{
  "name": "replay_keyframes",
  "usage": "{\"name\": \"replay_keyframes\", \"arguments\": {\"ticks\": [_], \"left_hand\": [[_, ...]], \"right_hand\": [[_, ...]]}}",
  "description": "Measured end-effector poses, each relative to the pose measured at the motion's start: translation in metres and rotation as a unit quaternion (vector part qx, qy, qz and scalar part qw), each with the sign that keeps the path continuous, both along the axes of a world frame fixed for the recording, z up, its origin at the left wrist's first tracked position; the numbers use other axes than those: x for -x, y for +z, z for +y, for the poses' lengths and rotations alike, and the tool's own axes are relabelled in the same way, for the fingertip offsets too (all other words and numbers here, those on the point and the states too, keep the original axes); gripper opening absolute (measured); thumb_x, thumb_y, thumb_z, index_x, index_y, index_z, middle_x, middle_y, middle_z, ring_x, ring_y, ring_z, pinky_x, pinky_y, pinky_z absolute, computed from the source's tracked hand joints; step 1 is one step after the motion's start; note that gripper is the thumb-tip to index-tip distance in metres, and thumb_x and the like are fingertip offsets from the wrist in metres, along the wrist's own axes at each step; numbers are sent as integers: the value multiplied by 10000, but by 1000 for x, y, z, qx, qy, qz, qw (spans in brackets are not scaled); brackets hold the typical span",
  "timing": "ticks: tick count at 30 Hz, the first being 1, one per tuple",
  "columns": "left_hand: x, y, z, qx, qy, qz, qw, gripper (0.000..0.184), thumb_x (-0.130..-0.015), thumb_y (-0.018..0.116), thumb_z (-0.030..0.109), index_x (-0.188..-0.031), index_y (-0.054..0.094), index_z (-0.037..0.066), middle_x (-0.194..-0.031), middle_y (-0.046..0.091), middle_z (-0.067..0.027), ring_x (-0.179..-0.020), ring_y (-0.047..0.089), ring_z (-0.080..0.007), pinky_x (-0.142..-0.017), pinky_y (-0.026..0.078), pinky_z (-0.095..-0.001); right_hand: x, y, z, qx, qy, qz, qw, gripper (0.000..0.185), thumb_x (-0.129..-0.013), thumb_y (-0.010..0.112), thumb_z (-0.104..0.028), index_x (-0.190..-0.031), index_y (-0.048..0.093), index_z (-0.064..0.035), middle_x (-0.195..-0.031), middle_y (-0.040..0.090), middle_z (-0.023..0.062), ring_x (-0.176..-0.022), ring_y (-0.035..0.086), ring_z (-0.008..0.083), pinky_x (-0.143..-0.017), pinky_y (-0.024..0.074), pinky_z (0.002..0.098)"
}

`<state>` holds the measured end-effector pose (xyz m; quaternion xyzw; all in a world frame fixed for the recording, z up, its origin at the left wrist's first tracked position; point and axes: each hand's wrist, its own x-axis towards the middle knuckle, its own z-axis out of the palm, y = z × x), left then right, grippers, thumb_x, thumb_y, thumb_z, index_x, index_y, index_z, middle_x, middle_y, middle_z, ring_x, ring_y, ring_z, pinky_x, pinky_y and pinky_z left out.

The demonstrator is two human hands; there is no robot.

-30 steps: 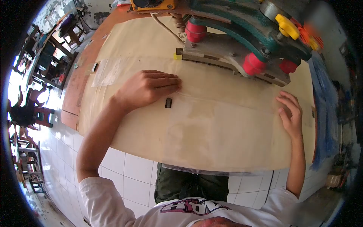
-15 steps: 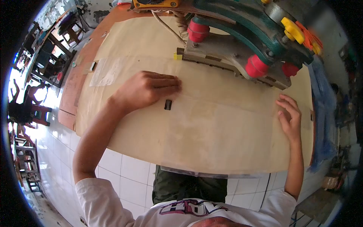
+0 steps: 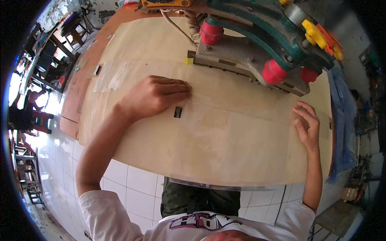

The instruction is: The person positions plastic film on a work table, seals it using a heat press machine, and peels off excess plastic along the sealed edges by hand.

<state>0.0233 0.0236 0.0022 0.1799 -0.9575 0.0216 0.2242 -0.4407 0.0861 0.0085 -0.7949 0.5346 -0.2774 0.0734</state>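
A clear plastic sheet (image 3: 233,148) lies on the pale table covering (image 3: 140,140), its lower end reaching the front edge. At its upper left, my left hand (image 3: 161,94) rests palm down with the fingers stretched out side by side; the fingertips touch the surface by the sheet's corner. A small black piece (image 3: 177,112) lies just below that hand. By the sheet's right side is my right hand (image 3: 309,124), its fingers loosely bent and the thumb apart from them. Nothing shows between its fingers.
Above the hands stands a green machine (image 3: 257,32) with red knobs (image 3: 274,71), a metal bar (image 3: 249,74) and a yellow knob (image 3: 313,34). Another clear plastic piece (image 3: 110,76) lies at the left. Blue plastic (image 3: 343,124) hangs along the right edge.
My left hand, blurred at the fingertips before, now looks still in nearly the same place. My right hand has barely moved. The view has shifted slightly.
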Motion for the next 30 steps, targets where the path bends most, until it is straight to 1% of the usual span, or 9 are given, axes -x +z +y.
{"name": "replay_keyframes", "arguments": {"ticks": [9,12,20,26,27,29,30], "left_hand": [[1,-2,-2,15,1,15,1000,191,-766,617,42,-943,675,1,-1049,678,-122,-966,666,-288,-809,569,-374],[1,-2,-1,16,3,16,1000,192,-770,609,35,-948,672,-1,-1050,678,-124,-967,665,-288,-811,569,-374],[2,0,0,4,4,11,1000,226,-737,614,17,-957,662,-5,-1072,671,-125,-988,657,-291,-832,561,-381],[1,-1,-1,-7,4,15,1000,218,-752,605,8,-962,663,-1,-1065,672,-122,-998,653,-290,-835,559,-384],[1,-1,0,-6,2,15,1000,218,-752,605,8,-962,663,-1,-1065,672,-122,-998,653,-290,-835,559,-384],[2,0,2,-43,7,26,999,237,-746,588,7,-970,662,-4,-1081,666,-136,-992,652,-311,-855,548,-401],[3,1,3,-43,0,25,999,237,-746,588,7,-970,662,-4,-1081,666,-136,-992,652,-311,-855,548,-401]], "right_hand": [[-1,0,0,1,0,5,1000,316,-735,585,-84,-1025,676,4,-1198,590,173,-1136,530,317,-996,395,402],[0,0,-1,1,2,4,1000,316,-735,588,-85,-1025,676,4,-1199,588,174,-1141,527,319,-999,391,403],[1,-1,0,0,-2,0,1000,318,-734,586,-88,-1025,677,3,-1209,582,173,-1153,519,318,-1007,384,402],[4,0,1,-4,2,4,1000,303,-766,596,-117,-1032,676,5,-1209,583,173,-1159,517,320,-1007,382,405],[3,-1,1,0,7,1,1000,299,-771,602,-116,-1035,674,5,-1207,584,173,-1152,523,318,-1001,387,402],[2,1,1,5,6,-4,1000,296,-775,608,-114,-1038,673,5,-1205,586,173,-1146,529,315,-995,392,399],[0,3,1,8,4,-4,1000,272,-777,616,-104,-1018,676,8,-1180,599,171,-1119,549,306,-972,410,387]]}}
